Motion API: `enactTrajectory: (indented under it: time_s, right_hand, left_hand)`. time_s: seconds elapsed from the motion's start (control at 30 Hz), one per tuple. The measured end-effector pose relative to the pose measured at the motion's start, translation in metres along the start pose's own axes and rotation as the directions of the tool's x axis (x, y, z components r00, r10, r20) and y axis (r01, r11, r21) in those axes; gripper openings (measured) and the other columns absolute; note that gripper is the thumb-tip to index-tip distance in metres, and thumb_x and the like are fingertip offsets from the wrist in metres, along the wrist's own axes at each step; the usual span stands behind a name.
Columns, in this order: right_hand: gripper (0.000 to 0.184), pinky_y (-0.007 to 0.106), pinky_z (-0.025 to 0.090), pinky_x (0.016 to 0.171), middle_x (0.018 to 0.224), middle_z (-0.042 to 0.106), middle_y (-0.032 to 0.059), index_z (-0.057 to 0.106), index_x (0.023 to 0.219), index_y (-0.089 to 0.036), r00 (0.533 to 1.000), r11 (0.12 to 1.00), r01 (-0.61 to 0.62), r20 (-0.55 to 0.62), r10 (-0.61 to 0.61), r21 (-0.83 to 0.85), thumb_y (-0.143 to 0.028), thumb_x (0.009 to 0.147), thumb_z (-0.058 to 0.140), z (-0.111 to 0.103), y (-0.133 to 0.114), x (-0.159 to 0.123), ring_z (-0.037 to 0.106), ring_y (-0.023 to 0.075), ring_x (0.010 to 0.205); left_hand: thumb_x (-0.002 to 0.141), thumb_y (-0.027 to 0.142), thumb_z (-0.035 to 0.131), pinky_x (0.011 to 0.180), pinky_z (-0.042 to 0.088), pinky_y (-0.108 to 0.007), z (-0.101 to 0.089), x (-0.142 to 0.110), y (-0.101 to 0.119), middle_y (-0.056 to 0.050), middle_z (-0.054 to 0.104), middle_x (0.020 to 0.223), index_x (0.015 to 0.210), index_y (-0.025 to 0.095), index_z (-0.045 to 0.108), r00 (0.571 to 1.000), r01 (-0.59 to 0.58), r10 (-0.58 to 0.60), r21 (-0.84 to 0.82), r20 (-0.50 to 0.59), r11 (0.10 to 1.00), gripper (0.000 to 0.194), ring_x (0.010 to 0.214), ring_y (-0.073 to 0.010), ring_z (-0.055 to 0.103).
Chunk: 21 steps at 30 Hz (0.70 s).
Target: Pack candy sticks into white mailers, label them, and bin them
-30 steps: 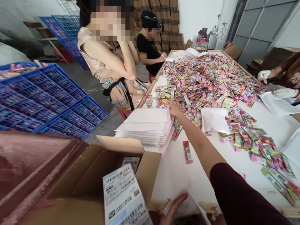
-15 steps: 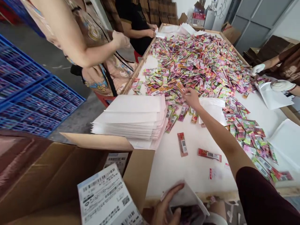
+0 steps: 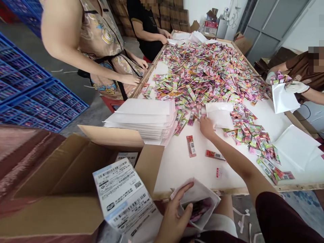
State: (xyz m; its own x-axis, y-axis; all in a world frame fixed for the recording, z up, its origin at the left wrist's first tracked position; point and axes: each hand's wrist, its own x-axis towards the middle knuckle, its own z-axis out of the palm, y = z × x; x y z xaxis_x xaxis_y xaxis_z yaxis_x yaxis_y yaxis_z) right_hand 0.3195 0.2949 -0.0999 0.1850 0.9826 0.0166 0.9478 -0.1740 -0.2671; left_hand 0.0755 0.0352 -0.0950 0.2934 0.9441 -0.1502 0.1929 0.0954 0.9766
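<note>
My left hand (image 3: 177,212) grips a white padded mailer (image 3: 202,192) at the table's near edge. Its mouth gapes toward me, and several colourful stick packets (image 3: 199,210) lie inside. Out over the table, my right hand (image 3: 207,127) has its fingers closed at a pink stick packet (image 3: 199,110); the fingertips are partly hidden. Right beside it lies a filled-looking white mailer (image 3: 220,114). Beyond spreads a big heap of stick packets (image 3: 210,71). Two loose red packets, one upright in view (image 3: 191,146) and one crosswise (image 3: 214,155), rest nearer me.
A stack of white mailers (image 3: 144,116) stands left, behind an open cardboard box (image 3: 149,165) with a strip of printed labels (image 3: 121,189). Blue crates (image 3: 43,98) are far left. Two people stand along the left side; a gloved co-worker (image 3: 297,87) fills a mailer at right.
My right hand has drawn back toward me from the heap's edge. The left-side person's raised hand has lowered to the table edge. The gloved co-worker has lifted packets to a mailer.
</note>
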Motion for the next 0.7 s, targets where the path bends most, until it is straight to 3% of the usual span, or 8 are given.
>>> enactTrajectory:
  time_s: [0.13, 0.23, 0.33, 0.47, 0.57, 0.7]
  right_hand:
    - [0.027, 0.033, 0.041, 0.086, 0.111, 0.065, 0.015, 0.061, 0.104, -0.013, 0.987, 0.988, 0.152, 0.05, -0.151, -0.015, -0.003, 0.086, 0.044, 0.004, 0.001, -0.051, 0.059, 0.026, 0.102]
    - [0.02, 0.031, 0.041, 0.079, 0.102, 0.067, 0.0109, 0.06, 0.1, -0.016, 0.982, 0.981, 0.189, 0.011, -0.19, 0.03, -0.011, 0.087, 0.045, -0.003, 0.011, -0.068, 0.06, 0.0231, 0.092]
    - [0.016, 0.03, 0.041, 0.073, 0.096, 0.068, 0.0065, 0.058, 0.099, -0.019, 0.986, 0.949, 0.138, -0.129, -0.106, 0.283, -0.02, 0.089, 0.046, -0.008, 0.022, -0.066, 0.06, 0.0204, 0.083]
    - [0.022, 0.03, 0.046, 0.07, 0.088, 0.068, 0.0033, 0.058, 0.096, -0.02, 0.982, 0.731, 0.077, -0.18, 0.064, 0.678, -0.038, 0.082, 0.058, 0.0, 0.036, -0.067, 0.06, 0.0191, 0.077]
    - [0.027, 0.032, 0.049, 0.071, 0.091, 0.068, 0.0053, 0.06, 0.092, -0.019, 0.989, 0.646, 0.063, -0.134, 0.062, 0.76, -0.041, 0.077, 0.062, 0.012, 0.042, -0.076, 0.062, 0.0205, 0.082]
    - [0.02, 0.032, 0.048, 0.078, 0.096, 0.068, 0.0064, 0.061, 0.09, -0.02, 0.991, 0.698, 0.098, -0.13, -0.007, 0.709, -0.037, 0.082, 0.056, 0.014, 0.033, -0.078, 0.063, 0.0204, 0.09]
  left_hand:
    - [0.087, 0.029, 0.054, 0.118, 0.031, -0.042, -0.002, -0.009, -0.001, -0.007, 0.062, 0.14, 0.13, 0.024, 0.064, 1.0, -0.003, 0.003, -0.011, 0.011, 1.0, 0.044, 0.135, -0.0253, 0.05]
    - [0.085, 0.028, 0.055, 0.118, 0.03, -0.045, -0.002, -0.013, -0.009, -0.007, 0.062, 0.14, 0.13, 0.024, 0.064, 0.999, -0.011, 0.01, 0.015, 0.052, 1.0, 0.047, 0.135, -0.027, 0.05]
    - [0.084, 0.026, 0.054, 0.118, 0.031, -0.046, 0.0, -0.017, -0.01, -0.006, 0.061, 0.141, 0.131, 0.025, 0.063, 0.997, -0.028, 0.026, 0.026, 0.071, 0.999, 0.048, 0.135, -0.027, 0.05]
    - [0.084, 0.023, 0.053, 0.119, 0.026, -0.049, 0.0, -0.021, -0.005, -0.007, 0.062, 0.14, 0.13, 0.025, 0.064, 1.0, -0.013, 0.013, 0.01, 0.026, 1.0, 0.048, 0.136, -0.0274, 0.049]
    - [0.083, 0.023, 0.053, 0.119, 0.025, -0.05, 0.0, -0.021, -0.006, -0.007, 0.063, 0.139, 0.13, 0.024, 0.064, 1.0, -0.014, 0.013, 0.012, 0.024, 1.0, 0.048, 0.135, -0.0284, 0.049]
    - [0.082, 0.024, 0.054, 0.118, 0.029, -0.047, 0.0, -0.018, -0.008, -0.007, 0.061, 0.141, 0.131, 0.025, 0.063, 0.998, -0.018, 0.017, 0.024, 0.068, 1.0, 0.05, 0.136, -0.0281, 0.049]
